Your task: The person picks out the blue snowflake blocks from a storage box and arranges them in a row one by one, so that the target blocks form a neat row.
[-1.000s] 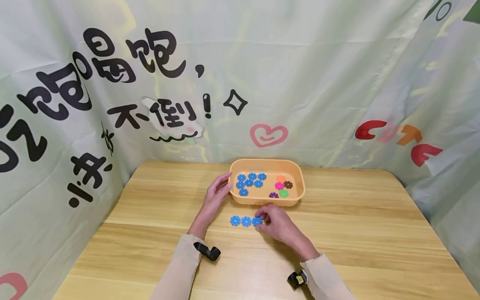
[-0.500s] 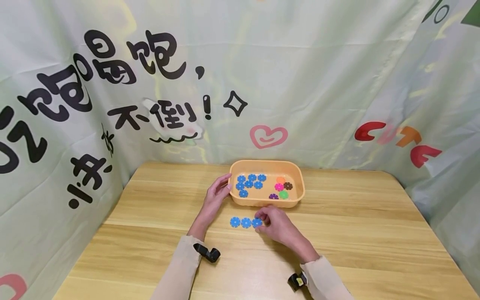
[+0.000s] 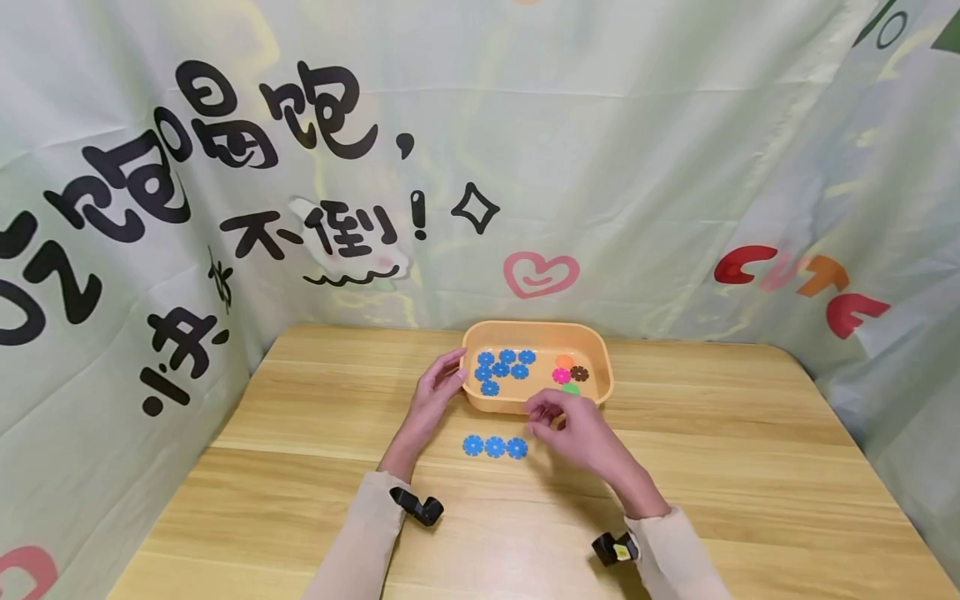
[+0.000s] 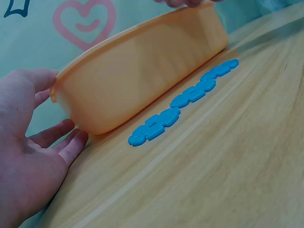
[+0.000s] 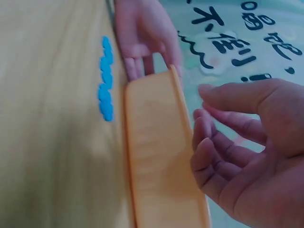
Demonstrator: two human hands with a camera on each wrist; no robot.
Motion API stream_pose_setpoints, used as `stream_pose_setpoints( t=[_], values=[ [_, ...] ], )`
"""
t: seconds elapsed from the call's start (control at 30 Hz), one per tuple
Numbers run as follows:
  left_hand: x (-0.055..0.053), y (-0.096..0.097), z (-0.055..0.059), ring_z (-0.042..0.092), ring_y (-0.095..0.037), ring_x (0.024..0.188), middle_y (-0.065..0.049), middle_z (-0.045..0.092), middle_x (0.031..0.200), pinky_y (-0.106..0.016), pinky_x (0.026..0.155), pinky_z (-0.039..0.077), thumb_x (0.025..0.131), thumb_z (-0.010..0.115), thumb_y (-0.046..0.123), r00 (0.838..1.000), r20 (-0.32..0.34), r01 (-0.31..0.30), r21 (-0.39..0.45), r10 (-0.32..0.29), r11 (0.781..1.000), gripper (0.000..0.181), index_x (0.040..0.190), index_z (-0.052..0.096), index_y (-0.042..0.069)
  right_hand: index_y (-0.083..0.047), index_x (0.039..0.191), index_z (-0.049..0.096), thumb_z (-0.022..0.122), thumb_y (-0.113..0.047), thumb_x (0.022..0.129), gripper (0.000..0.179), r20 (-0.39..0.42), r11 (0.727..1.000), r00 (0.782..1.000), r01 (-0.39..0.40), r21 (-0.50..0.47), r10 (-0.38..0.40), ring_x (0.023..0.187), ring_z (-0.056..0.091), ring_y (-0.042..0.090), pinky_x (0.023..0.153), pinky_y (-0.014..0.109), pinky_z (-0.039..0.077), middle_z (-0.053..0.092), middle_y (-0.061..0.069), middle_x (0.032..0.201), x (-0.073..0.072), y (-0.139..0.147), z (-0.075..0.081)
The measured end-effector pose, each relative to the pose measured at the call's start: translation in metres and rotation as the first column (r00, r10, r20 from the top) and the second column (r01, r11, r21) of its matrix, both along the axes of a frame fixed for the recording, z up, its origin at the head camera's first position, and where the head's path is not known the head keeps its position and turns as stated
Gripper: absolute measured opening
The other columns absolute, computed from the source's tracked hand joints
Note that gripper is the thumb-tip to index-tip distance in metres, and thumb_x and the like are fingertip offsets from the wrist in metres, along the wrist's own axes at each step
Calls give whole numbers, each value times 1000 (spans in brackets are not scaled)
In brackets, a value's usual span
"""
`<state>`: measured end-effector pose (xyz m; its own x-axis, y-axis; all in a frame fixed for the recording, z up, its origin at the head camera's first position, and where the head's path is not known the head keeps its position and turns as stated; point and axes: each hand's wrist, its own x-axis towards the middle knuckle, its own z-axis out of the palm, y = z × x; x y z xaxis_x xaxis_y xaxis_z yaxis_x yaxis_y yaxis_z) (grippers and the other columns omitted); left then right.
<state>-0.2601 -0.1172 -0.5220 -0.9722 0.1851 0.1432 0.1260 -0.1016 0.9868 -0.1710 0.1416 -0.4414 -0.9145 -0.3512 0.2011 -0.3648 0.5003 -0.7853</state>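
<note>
My left hand (image 3: 431, 396) holds the left end of an orange plastic tray (image 4: 137, 71), thumb at the rim and fingers low against the outer wall. Over the tray's front rim, my right hand (image 3: 577, 425) hovers with loosely bent fingers; in the right wrist view nothing shows between its fingertips (image 5: 205, 147). Three blue flower-shaped discs lie in a row on the table before the tray: a left disc (image 3: 473, 445), a middle disc (image 3: 495, 447) and a right disc (image 3: 517, 448). Inside the tray are several blue discs (image 3: 501, 368).
A pink disc (image 3: 561, 376), a brown disc (image 3: 579, 373), an orange disc (image 3: 564, 361) and a partly covered green disc (image 3: 571, 389) lie at the tray's right side. The wooden table (image 3: 750, 467) meets a printed curtain (image 3: 637, 167) behind the tray.
My right hand has let go of the right blue disc and moved up and right to the tray's front rim, covering the purple disc. The left hand stays at the tray.
</note>
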Motion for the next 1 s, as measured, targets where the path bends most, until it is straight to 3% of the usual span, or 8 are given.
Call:
stream_pose_setpoints(
  t=[0.17,0.3,0.53,0.83,1.0],
  values=[
    [0,1,-2,51,-33,136,-19,50,149,-33,104,52,105,62,23,1000,-1,1,7,-1,1000,43,147,55,15,-4,103,72,77,-4,91,13,-70,998,996,60,-37,-62,80,63,18,69,33,59,68,0,86,-16,7,7],
    [1,1,-3,54,-29,133,-15,52,147,-32,103,52,105,61,23,1000,1,-7,-3,7,1000,42,146,56,16,-5,104,72,76,-3,92,13,-83,993,990,109,-52,-113,78,65,20,69,35,59,69,3,86,-32,12,8],
    [0,2,-4,54,-28,133,-14,53,147,-34,104,52,104,63,25,1000,-13,-8,3,8,1000,42,145,57,17,0,111,69,74,-3,93,19,12,989,990,142,-40,-141,79,69,31,64,26,59,69,11,92,-56,11,3],
    [-1,1,-4,54,-27,133,-11,55,145,-33,104,52,103,65,32,1000,-5,-12,-5,12,1000,44,144,58,19,1,118,66,72,-5,95,24,127,992,984,124,26,-126,88,65,27,67,39,63,65,13,103,-84,4,-8],
    [-1,1,-4,55,-27,132,-12,54,145,-34,104,52,104,64,29,1000,-4,-8,5,8,1000,42,144,58,18,4,120,65,71,-4,96,26,160,993,981,101,62,-110,92,65,28,70,34,61,65,14,102,-97,3,-13]
  ],
)
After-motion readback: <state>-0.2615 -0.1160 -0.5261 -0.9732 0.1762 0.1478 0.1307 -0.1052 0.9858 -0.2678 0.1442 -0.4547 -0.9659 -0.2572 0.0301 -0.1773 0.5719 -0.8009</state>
